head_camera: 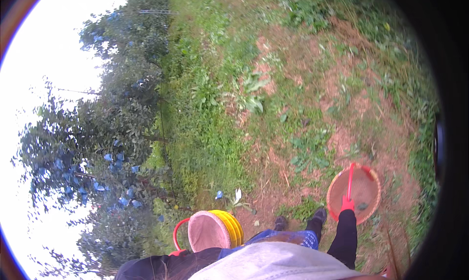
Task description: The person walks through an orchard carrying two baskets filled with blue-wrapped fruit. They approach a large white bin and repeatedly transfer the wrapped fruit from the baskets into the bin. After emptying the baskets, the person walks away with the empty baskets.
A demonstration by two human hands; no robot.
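Note:
My right hand (pixel 348 204), in a red glove with a dark sleeve behind it, grips the red handle (pixel 350 181) of a round woven basket (pixel 372 192). The basket hangs over the ground at my right; a small dark leaf-like spot (pixel 362 206) shows within it. On my left, a yellow ribbed bucket (pixel 228 227) with a pinkish cloth lining (pixel 208 233) is tipped on its side in the view. Its red curved handle (pixel 177 230) runs down to my left hand (pixel 179 252), also red-gloved and mostly hidden by the sleeve, closed on the handle.
Leafy trees (pixel 128 111) carrying many blue bags (pixel 119 163) line the left, with a thin dark line (pixel 163 130) along them. Weeds (pixel 253 89) and dry cut grass (pixel 340 141) cover the ground. My shoes (pixel 318 215) stand on it near a blue scrap (pixel 219 195).

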